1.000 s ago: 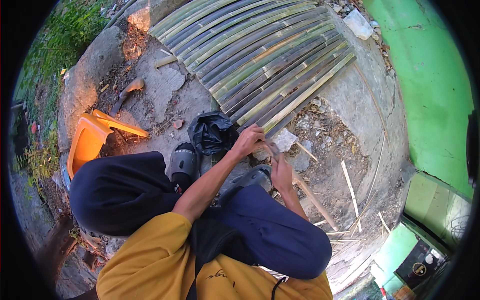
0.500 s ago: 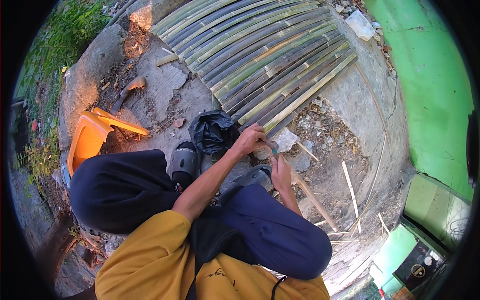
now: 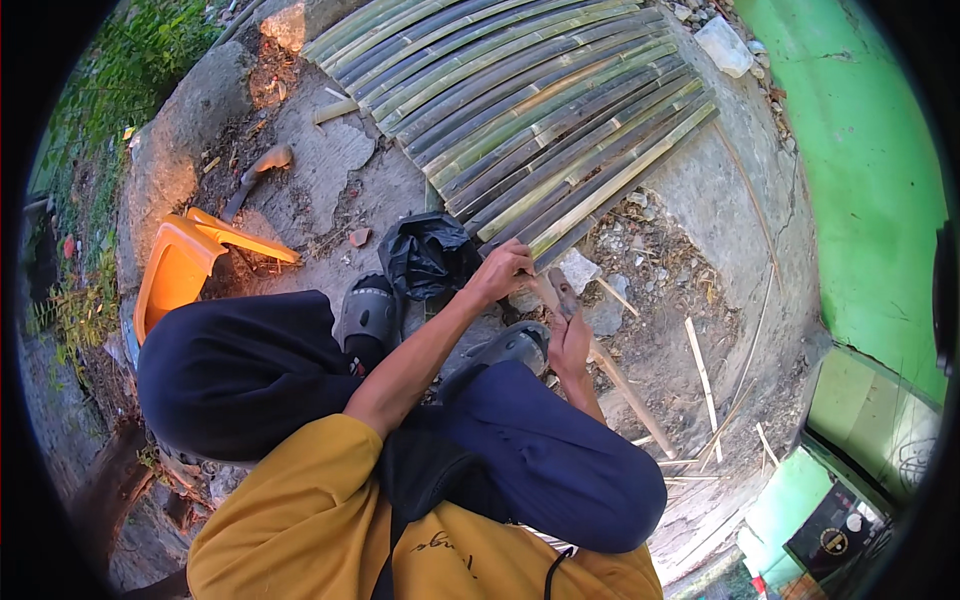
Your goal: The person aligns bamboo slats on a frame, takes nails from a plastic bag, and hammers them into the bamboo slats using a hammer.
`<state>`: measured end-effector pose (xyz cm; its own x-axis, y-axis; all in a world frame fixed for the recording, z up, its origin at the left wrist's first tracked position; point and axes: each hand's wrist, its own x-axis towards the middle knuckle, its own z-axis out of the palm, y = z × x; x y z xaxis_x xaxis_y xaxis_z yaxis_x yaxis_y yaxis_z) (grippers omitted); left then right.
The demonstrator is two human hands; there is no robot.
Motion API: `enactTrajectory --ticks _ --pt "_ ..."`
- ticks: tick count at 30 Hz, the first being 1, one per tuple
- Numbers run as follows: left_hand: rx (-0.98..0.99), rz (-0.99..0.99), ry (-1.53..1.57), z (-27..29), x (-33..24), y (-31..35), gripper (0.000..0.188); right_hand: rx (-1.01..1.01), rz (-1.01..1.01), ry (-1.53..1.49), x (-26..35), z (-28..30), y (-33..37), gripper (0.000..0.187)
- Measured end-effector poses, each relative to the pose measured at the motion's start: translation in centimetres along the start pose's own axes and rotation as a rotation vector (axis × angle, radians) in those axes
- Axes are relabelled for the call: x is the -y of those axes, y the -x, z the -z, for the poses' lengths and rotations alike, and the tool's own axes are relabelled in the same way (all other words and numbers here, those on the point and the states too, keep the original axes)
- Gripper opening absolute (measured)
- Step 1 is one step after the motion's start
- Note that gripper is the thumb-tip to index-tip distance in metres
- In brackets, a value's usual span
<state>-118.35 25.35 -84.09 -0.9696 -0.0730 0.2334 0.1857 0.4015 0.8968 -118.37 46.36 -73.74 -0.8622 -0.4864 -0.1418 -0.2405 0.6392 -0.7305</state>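
My left hand [image 3: 503, 272] is closed beside the lower ends of the bamboo slats [image 3: 560, 130], its fingers at the upper end of a long, pale brown wooden stick [image 3: 632, 397]. The stick slants down to the right, past my right hand, to the ground. My right hand [image 3: 570, 345] is closed around a tool with a brown, rusty-looking head [image 3: 565, 294], which looks like a hammer. Its handle is hidden in my fingers. A crumpled black plastic bag [image 3: 428, 255] lies left of my left hand, near my shoes.
An orange plastic chair [image 3: 175, 272] lies at the left, with a wooden-handled tool [image 3: 257, 180] beyond it. Thin bamboo strips [image 3: 703, 385] and rubble [image 3: 650, 255] are scattered at the right. A green wall [image 3: 860, 160] rises at far right, above a box-shaped device [image 3: 835, 520].
The tool's head has turned and risen in my right hand, so its brown side shows. My right hand has shifted slightly right and my left a little up, away from it.
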Motion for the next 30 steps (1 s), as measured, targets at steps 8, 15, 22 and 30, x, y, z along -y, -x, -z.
enactTrajectory --ticks 8,15,22,30 --pt "0.008 -0.006 0.033 -0.1 0.1 -0.2 0.020 0.010 -0.028 -0.046 0.4 0.2 -0.6 0.031" --pt "0.038 0.030 0.038 -0.3 0.1 0.5 0.019 0.029 -0.098 -0.085 1.4 0.1 -0.9 0.029" --pt "0.034 0.021 0.022 -0.1 -0.1 0.1 0.019 0.093 -0.049 0.055 1.0 0.1 -1.4 0.032" --pt "0.052 0.037 0.041 -0.2 -0.3 -0.1 0.021 0.109 -0.098 -0.002 -0.1 -0.7 -1.8 0.032"
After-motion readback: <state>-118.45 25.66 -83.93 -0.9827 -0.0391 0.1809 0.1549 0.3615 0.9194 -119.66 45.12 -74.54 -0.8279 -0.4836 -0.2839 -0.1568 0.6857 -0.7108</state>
